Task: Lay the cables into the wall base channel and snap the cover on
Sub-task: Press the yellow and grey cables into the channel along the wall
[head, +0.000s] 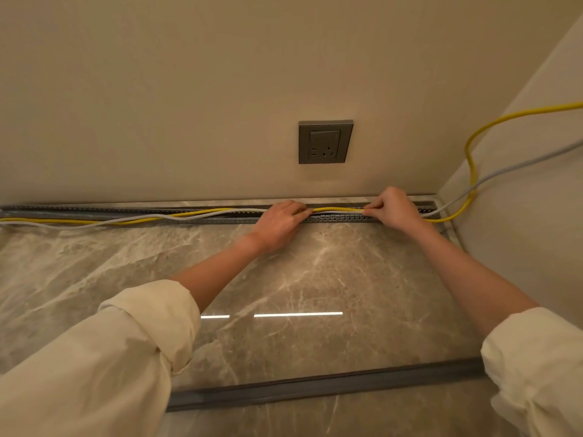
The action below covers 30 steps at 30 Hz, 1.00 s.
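cream-white sleeves (126, 342) — loose, rolled back — forearms bare.

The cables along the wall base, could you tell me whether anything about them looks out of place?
Yes. Left of the left hand, the yellow cable and grey cable cross each other and sag over the front edge of the channel toward the floor instead of lying inside it. The cover lies loose on the floor.

yellow cable (339, 209), grey cable (189, 216), marbled floor (315, 279)
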{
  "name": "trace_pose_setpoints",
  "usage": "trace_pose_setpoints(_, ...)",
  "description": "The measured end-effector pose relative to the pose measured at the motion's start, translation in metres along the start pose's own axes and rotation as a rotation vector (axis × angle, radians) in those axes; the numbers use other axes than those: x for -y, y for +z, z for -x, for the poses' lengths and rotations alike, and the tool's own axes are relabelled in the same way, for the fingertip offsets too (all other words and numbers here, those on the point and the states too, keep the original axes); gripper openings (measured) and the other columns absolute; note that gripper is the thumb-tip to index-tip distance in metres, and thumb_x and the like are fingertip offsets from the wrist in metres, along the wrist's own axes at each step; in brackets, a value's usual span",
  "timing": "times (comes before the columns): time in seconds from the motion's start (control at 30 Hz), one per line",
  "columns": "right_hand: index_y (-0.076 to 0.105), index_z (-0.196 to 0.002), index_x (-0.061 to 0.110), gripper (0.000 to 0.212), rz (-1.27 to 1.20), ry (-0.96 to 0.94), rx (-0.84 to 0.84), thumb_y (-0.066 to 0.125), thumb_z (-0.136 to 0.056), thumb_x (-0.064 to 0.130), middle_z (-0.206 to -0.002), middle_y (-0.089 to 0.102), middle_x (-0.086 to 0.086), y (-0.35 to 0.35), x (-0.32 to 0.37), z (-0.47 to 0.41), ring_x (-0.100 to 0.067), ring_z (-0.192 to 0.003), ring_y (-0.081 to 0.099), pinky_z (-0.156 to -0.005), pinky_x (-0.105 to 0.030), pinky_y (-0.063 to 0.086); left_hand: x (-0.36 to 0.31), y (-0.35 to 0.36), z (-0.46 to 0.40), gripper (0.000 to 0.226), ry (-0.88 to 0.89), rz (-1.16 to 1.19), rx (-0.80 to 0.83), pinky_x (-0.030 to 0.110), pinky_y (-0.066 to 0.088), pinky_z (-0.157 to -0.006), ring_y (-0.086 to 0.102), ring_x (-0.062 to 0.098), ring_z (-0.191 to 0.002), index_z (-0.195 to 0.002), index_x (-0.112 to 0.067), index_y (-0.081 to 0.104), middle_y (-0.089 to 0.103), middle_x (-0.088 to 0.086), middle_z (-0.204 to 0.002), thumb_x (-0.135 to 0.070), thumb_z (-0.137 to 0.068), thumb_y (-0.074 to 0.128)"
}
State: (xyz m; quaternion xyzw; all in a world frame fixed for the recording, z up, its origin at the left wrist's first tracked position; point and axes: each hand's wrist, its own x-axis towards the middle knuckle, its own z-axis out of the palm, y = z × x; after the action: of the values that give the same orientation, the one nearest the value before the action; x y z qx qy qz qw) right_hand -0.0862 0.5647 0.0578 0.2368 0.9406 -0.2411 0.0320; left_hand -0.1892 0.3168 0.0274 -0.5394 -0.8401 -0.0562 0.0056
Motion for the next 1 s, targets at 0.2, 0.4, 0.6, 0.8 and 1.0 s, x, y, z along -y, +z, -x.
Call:
trace_pose_setpoints(0.2, 0.077, -0.085, 0.01, 0.019, -0.034, 0.164, 0.063, 0.079, -0.075, 0.025, -0.073, 0.074, -0.005, -0.01, 0.013, -0.009, -0.017, -0.072, 0.067, -0.081, -0.041, 0.057, -0.013, 0.006, -0.01, 0.042, 0.001, 0.043, -0.008, 0.045, 0.044, -0.096, 0.048, 0.032, -0.118, -0.135, -0.006, 0.046, 0.05, 0.014, -0.134, -0.013, -0.094, 0.046)
trace_pose_setpoints(0.4, 0.065, -0.064, 0.01, 0.027, 0.153, 0.27, 0.115, 0.083, -0.07, 0.03, -0.05, 0.064, 0.001, -0.012, 0.03, -0.027, -0.013, -0.057, 0.06, -0.072, -0.031, 0.053, -0.018, 0.004, -0.026, 0.036, -0.022, 0.07, -0.054, 0.043, 0.046, -0.088, 0.053, 0.03, -0.108, -0.128, -0.009, 0.054, 0.058, 0.012, -0.12, -0.017, -0.093, 0.049)
trace_pose_setpoints(0.6, 0.063, -0.08, 0.009, 0.033, 0.214, 0.248, 0.09, 0.085, -0.066, 0.029, -0.079, 0.071, -0.004, -0.013, 0.034, -0.032, -0.023, -0.084, 0.066, -0.072, -0.034, 0.051, -0.029, 0.006, -0.043, 0.028, -0.01, 0.087, -0.062, 0.044, 0.048, -0.081, 0.055, 0.031, -0.102, -0.117, -0.007, 0.064, 0.061, 0.012, -0.112, -0.016, -0.092, 0.054)
trace_pose_setpoints(0.8, 0.075, -0.098, 0.011, 0.021, 0.07, -0.017, 0.125, 0.074, -0.08, 0.022, -0.093, 0.075, -0.008, -0.015, -0.006, -0.016, -0.02, -0.082, 0.064, -0.082, -0.034, 0.052, -0.027, 0.007, -0.049, 0.022, 0.044, 0.003, -0.056, 0.041, 0.049, -0.075, 0.058, 0.032, -0.093, -0.107, -0.007, 0.068, 0.065, 0.012, -0.104, -0.011, -0.089, 0.057)
trace_pose_setpoints(1.0, 0.071, -0.109, 0.013, 0.024, -0.061, -0.099, 0.125, 0.068, -0.085, 0.011, -0.087, 0.075, -0.018, -0.024, -0.052, -0.002, -0.013, -0.062, 0.055, -0.054, -0.011, 0.04, -0.027, 0.008, -0.051, 0.016, 0.046, -0.064, -0.034, 0.039, 0.047, -0.069, 0.059, 0.032, -0.089, -0.098, -0.008, 0.069, 0.066, 0.012, -0.099, -0.007, -0.085, 0.06)
